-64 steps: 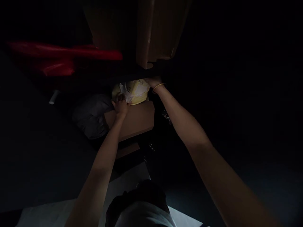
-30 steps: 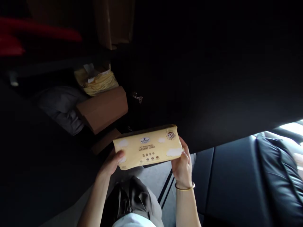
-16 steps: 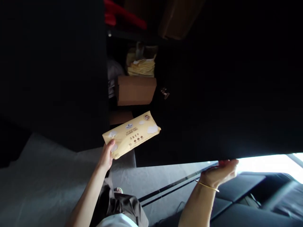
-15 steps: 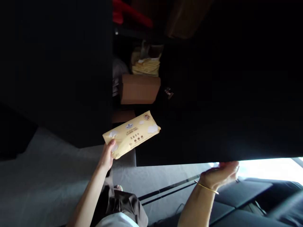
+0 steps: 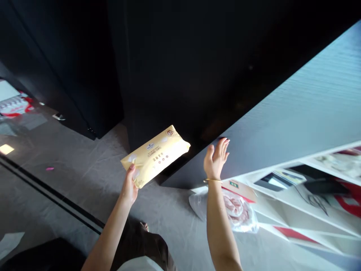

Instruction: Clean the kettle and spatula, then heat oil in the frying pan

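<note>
My left hand grips the near end of a flat yellow pack of cleaning towels and holds it out above the grey floor. My right hand is raised with its fingers stretched out flat, resting against the dark cabinet door near its lower corner. A thin gold bangle sits on that wrist. The cabinet front ahead is black and nothing inside it shows.
A grey covered floor runs under my hands, with a dark strip crossing it at the left. A clear plastic bag with something pinkish lies on the floor at the right beside white shelving.
Both hands took the yellow pack out of the dark cabinet. The right hand let go and moved onto the door, which has swung over the opening. The boxes inside are hidden now.
</note>
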A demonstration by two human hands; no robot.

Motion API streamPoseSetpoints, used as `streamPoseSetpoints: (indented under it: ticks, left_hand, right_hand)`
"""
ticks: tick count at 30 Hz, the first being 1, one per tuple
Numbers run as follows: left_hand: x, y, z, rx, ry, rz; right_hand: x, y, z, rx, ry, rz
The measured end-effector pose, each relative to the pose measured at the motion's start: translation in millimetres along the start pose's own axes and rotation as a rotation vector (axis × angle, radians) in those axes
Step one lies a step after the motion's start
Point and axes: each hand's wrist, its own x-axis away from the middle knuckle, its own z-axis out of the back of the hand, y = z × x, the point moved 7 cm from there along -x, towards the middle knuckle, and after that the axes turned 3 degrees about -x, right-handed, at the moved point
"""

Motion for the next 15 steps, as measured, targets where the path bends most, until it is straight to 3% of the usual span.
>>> streamPoseSetpoints:
  ticks: [4,8,12,15]
  left_hand:
    - [-21,32,26.7,0.08,0.037,-0.059]
    - [-56,68,59.3,0.198,0.064,-0.085]
    - [-98,112,99.3,0.283,0.061,-0.079]
    - [-127,159,143.1,0.312,0.053,-0.111]
  right_hand:
    - [-67,-11,-45,0.073,0.044,-0.049]
    - [-115,-4,-83,0.14,0.039,-0.148]
    - [-134,-17,-111,0.163,0.129,-0.194]
    - [-128,-55,-113,0.099,0.19,-0.227]
